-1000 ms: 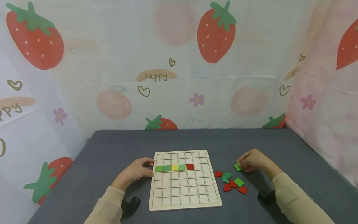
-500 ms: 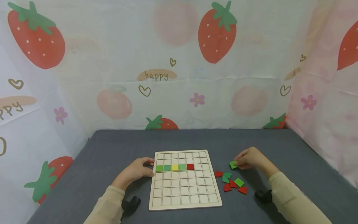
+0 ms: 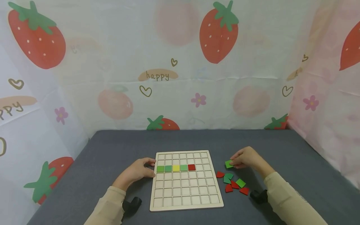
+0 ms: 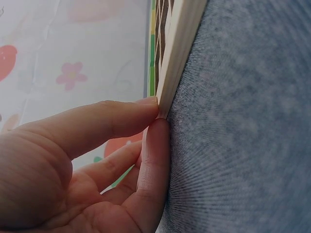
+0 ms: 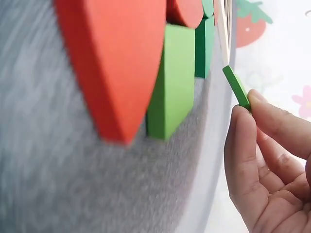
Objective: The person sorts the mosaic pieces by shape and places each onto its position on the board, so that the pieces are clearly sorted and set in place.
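Observation:
A pale wooden grid board (image 3: pixel 171 192) lies on the dark table. Across one of its rows runs a line of coloured tiles, among them a yellow tile (image 3: pixel 176 168) and a red tile (image 3: pixel 192 167). My left hand (image 3: pixel 137 170) rests against the board's left edge, thumb and fingers touching it apart from each other. To the right of the board, my right hand (image 3: pixel 246 158) pinches a green tile (image 3: pixel 229 164) between thumb and fingertips. In the right wrist view this green tile (image 5: pixel 235 86) is held tilted, clear of the tabletop.
Loose pieces lie right of the board: several red pieces (image 3: pixel 228 188), dark green pieces (image 3: pixel 226 180) and a light green tile (image 3: pixel 240 182). Black wrist mounts (image 3: pixel 259 197) sit beneath both sleeves. Behind the table (image 3: pixel 126 142) hangs a strawberry-patterned curtain (image 3: pixel 180 103).
The right hand has moved left, toward the board, carrying the green tile away from beyond the loose pieces. The left hand and the board have stayed in place.

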`<state>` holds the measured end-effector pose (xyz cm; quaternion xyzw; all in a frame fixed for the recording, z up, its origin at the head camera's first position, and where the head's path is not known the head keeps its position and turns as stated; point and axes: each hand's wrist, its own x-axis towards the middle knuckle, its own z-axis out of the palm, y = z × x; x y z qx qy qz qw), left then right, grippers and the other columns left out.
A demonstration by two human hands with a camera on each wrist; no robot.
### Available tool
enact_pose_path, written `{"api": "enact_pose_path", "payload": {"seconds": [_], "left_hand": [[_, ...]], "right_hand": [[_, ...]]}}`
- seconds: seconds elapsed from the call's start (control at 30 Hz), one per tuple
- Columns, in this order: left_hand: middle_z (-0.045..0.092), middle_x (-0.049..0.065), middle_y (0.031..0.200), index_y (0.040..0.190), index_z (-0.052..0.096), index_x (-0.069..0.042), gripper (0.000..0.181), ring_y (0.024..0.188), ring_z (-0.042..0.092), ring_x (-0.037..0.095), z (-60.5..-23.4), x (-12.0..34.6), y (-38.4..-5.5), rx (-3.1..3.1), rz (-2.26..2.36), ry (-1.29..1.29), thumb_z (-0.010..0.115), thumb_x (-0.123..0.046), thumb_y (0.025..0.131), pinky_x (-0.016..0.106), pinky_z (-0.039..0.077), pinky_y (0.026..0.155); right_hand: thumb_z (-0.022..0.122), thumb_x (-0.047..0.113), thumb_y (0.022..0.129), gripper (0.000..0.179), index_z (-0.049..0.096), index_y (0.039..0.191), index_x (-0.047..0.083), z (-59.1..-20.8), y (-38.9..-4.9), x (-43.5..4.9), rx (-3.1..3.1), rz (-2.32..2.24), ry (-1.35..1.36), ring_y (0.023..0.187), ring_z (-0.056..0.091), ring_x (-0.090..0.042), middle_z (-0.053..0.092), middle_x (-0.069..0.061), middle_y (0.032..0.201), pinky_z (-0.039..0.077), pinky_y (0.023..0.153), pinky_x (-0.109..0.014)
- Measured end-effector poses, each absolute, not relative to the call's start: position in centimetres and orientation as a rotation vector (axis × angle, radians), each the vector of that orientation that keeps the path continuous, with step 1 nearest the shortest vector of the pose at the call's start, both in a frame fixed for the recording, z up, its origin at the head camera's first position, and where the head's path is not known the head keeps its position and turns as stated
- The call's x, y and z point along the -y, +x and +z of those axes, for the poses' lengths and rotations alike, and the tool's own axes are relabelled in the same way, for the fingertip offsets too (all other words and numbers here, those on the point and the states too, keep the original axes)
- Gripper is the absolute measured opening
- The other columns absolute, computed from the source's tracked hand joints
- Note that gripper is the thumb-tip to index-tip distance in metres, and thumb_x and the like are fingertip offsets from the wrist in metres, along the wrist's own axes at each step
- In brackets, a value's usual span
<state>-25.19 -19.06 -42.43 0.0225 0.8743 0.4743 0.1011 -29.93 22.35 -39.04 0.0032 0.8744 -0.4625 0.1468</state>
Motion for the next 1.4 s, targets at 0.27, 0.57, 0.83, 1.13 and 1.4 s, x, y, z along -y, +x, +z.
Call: {"api": "enact_pose_path", "payload": {"seconds": [0.27,0.57,0.83,1.13,1.4], "left_hand": [[0.057,0.017,0.122,0.136,0.054,0.005,0.059,0.095,0.055,0.021,-42.5,19.1,-25.1,-2.566,1.424,0.054,0.073,0.001,0.08,0.033,0.048,0.081],[0.058,0.017,0.121,0.135,0.056,0.005,0.059,0.095,0.056,0.02,-42.5,19.0,-25.2,-2.578,1.418,0.04,0.073,0.001,0.079,0.033,0.049,0.081],[0.058,0.017,0.122,0.135,0.055,0.005,0.059,0.095,0.056,0.02,-42.4,19.1,-25.2,-2.571,1.424,0.051,0.074,0.001,0.079,0.033,0.049,0.081],[0.058,0.018,0.123,0.136,0.054,0.006,0.06,0.095,0.056,0.02,-42.4,19.1,-25.2,-2.567,1.424,0.065,0.074,0.001,0.079,0.033,0.05,0.08],[0.057,0.018,0.122,0.136,0.054,0.006,0.06,0.094,0.056,0.02,-42.6,19.2,-25.2,-2.562,1.437,0.065,0.074,0.001,0.079,0.034,0.05,0.08]], "right_hand": [[0.078,0.005,0.083,0.021,0.074,0.099,-0.007,-39.2,-30.1,-21.4,-2.508,-1.343,-0.01,0.064,0.069,-0.014,0.076,-0.007,0.079,0.059,0.067,-0.033],[0.078,0.005,0.083,0.02,0.075,0.099,-0.006,-39.4,-30.4,-20.1,-2.492,-1.387,0.001,0.064,0.069,-0.013,0.075,-0.006,0.078,0.059,0.067,-0.033],[0.078,0.005,0.083,0.021,0.075,0.101,-0.007,-39.6,-30.4,-19.1,-2.469,-1.428,-0.045,0.067,0.07,-0.014,0.076,-0.007,0.083,0.059,0.069,-0.033],[0.078,0.006,0.083,0.021,0.076,0.1,-0.005,-39.5,-30.4,-17.9,-2.466,-1.444,-0.029,0.066,0.07,-0.013,0.075,-0.007,0.081,0.059,0.069,-0.032],[0.078,0.003,0.082,0.019,0.076,0.099,-0.005,-39.8,-30.5,-16.6,-2.462,-1.464,-0.022,0.064,0.07,-0.014,0.076,-0.011,0.086,0.059,0.068,-0.033]]}}
